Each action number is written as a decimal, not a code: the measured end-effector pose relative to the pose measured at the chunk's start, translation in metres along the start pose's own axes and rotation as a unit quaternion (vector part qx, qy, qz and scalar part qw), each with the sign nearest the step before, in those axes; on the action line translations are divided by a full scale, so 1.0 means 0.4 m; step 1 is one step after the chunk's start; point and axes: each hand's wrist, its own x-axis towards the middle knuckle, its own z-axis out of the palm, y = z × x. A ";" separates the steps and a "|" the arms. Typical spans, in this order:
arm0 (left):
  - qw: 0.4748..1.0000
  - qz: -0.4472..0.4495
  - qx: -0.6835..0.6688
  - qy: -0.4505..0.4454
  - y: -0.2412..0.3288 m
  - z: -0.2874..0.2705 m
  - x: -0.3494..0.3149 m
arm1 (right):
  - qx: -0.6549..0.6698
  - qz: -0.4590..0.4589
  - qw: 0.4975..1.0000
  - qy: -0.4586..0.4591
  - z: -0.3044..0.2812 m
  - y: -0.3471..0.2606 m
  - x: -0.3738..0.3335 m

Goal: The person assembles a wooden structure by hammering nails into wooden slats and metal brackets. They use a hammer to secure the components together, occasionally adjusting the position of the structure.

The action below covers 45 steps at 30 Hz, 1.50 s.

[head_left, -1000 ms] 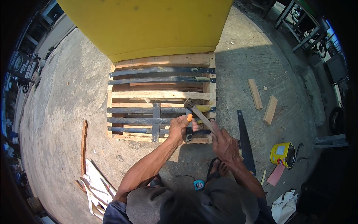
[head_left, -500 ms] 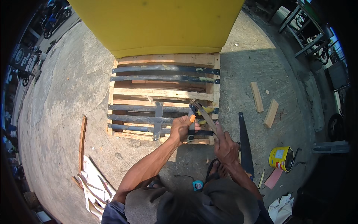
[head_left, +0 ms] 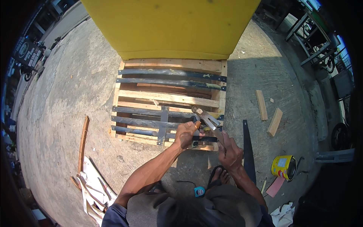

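A hammer (head_left: 214, 128) is gripped by its handle in my right hand (head_left: 230, 152), its head above the near right part of a wooden slatted frame (head_left: 170, 96). My left hand (head_left: 184, 135) is closed at the frame's near side, thumb and fingers pinching a short upright black strap (head_left: 195, 144). An orange tip shows at the thumb; I cannot tell whether a nail is held there. Long black straps (head_left: 141, 122) run across the frame, and another short strap (head_left: 163, 126) crosses them left of my hand.
A yellow padded panel (head_left: 170, 30) rises behind the frame. On the right lie a saw (head_left: 248, 151), wood offcuts (head_left: 275, 122) and a yellow tin (head_left: 283, 167). A turquoise tape measure (head_left: 199, 192) lies by my feet. White cloth (head_left: 92, 189) and a wood strip (head_left: 83, 143) lie left.
The hammer head has turned and stands slightly higher off the straps. My left hand has shifted a little along the short strap. The whole view has moved slightly.
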 end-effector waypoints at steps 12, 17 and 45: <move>0.998 0.030 -0.047 -0.017 -0.013 -0.004 0.001 | 0.004 0.031 0.999 -0.011 0.004 -0.006 0.010; 0.999 0.019 -0.050 -0.005 -0.013 0.000 -0.003 | -0.020 0.102 0.990 -0.097 -0.010 -0.020 0.004; 0.932 0.013 0.363 0.004 0.185 -0.051 0.103 | -0.002 0.606 0.793 0.062 -0.104 0.252 -0.846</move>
